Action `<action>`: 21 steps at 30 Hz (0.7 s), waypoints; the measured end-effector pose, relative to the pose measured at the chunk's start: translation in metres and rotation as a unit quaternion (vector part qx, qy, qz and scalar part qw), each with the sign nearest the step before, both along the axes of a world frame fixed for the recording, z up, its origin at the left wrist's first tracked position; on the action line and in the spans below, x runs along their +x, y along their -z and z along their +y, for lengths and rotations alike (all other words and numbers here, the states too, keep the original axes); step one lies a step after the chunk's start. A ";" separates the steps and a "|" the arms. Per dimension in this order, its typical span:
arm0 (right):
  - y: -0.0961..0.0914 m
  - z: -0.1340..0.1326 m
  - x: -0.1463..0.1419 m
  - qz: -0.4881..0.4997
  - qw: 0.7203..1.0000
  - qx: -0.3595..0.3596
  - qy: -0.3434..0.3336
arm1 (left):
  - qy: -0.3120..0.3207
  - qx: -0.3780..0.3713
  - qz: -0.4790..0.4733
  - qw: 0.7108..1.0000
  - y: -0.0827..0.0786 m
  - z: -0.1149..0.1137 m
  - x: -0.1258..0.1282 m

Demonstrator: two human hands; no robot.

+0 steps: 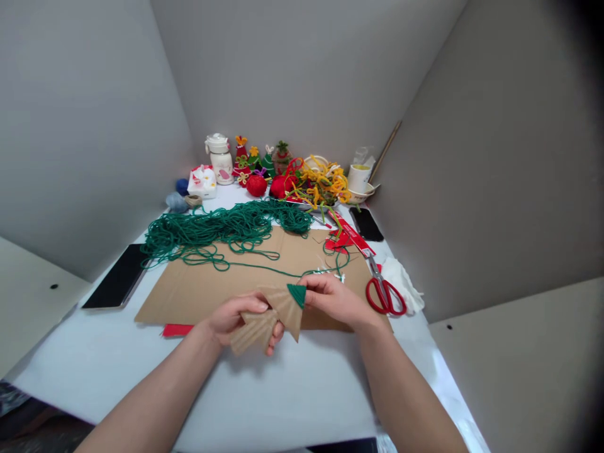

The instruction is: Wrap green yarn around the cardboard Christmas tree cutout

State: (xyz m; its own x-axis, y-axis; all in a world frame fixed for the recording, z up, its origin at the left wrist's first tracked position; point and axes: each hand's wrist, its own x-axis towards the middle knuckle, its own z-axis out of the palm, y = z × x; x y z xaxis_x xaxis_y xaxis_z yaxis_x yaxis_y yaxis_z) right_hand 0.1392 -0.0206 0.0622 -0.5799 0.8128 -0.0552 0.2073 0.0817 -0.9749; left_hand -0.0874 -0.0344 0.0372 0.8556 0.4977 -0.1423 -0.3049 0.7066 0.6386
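A tan cardboard cutout (278, 301) with pleat-like lines has two fan-shaped parts meeting at a narrow middle. My left hand (240, 318) grips it at that middle, thumb on top and fingertips showing beneath. Green yarn (297, 294) is wound in close rows around the cutout's right tip. My right hand (330, 297) pinches at this wound tip, where a green strand arrives; the exact grip of its fingertips is partly hidden. That strand runs back over a cardboard sheet (184, 296) to a large loose heap of green yarn (207, 229).
Red-handled scissors (384, 296) and a white cloth (401, 284) lie right, near a red-and-white strip (352, 233) and phone (366, 224). A dark tablet (117, 277) lies left. Behind are a bottle (220, 160), yellow yarn (330, 182), red yarn balls (256, 185) and a cup (358, 178).
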 end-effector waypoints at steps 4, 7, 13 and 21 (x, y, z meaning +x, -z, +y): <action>-0.007 -0.002 0.004 -0.052 0.994 0.095 0.015 | 0.072 0.002 0.042 0.997 0.003 0.000 0.001; -0.013 -0.005 0.005 -0.074 0.987 0.139 0.014 | 0.090 -0.002 0.066 0.994 0.005 0.000 0.003; -0.016 -0.011 0.002 -0.131 0.970 0.204 0.007 | 0.128 0.015 0.134 0.983 0.003 -0.001 0.009; -0.012 -0.017 -0.007 -0.227 0.919 0.305 0.102 | -0.037 0.069 0.209 0.975 0.006 0.001 0.016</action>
